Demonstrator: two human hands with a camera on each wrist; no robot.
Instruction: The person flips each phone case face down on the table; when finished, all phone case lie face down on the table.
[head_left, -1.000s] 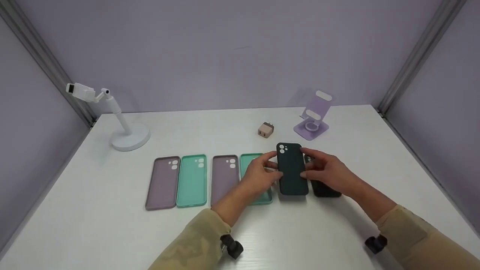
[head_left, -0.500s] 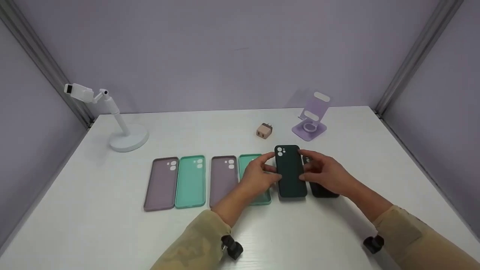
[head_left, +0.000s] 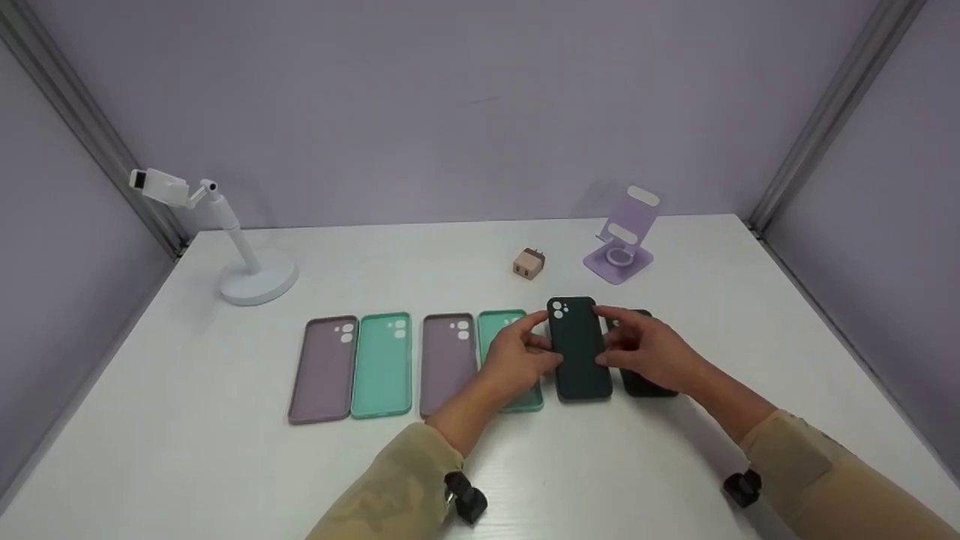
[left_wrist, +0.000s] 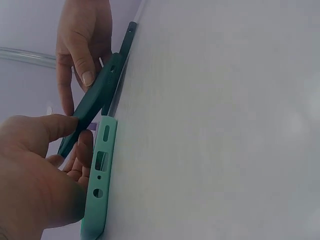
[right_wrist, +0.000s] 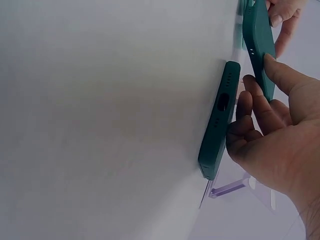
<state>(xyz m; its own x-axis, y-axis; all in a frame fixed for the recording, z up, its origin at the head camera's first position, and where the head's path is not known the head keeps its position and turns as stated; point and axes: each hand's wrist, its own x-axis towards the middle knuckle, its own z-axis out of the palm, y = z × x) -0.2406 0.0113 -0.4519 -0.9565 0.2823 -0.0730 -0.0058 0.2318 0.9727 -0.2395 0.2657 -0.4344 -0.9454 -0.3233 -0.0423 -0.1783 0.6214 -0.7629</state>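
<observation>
A dark green phone case (head_left: 579, 352), camera holes at its top left, is pinched along its two long edges by my left hand (head_left: 516, 361) and right hand (head_left: 651, 352). In the left wrist view the held case (left_wrist: 97, 95) is tilted, its near end low beside a mint green case (left_wrist: 100, 170). Behind my right hand a second dark green case (head_left: 646, 384) lies on the table, partly hidden. My left hand and wrist cover part of the mint case (head_left: 529, 401) and a corner of a mauve case (head_left: 446, 360).
Further left, another mint case (head_left: 382, 367) and another mauve case (head_left: 324, 371) lie side by side on the white table (head_left: 225, 465). Behind stand a pink charger (head_left: 529, 264), a purple phone stand (head_left: 626, 232) and a white stand (head_left: 256, 281) at the left.
Both hands have brought the dark green case slightly nearer and lower, and the dark strip under its near end has shrunk. The other cases stay where they were.
</observation>
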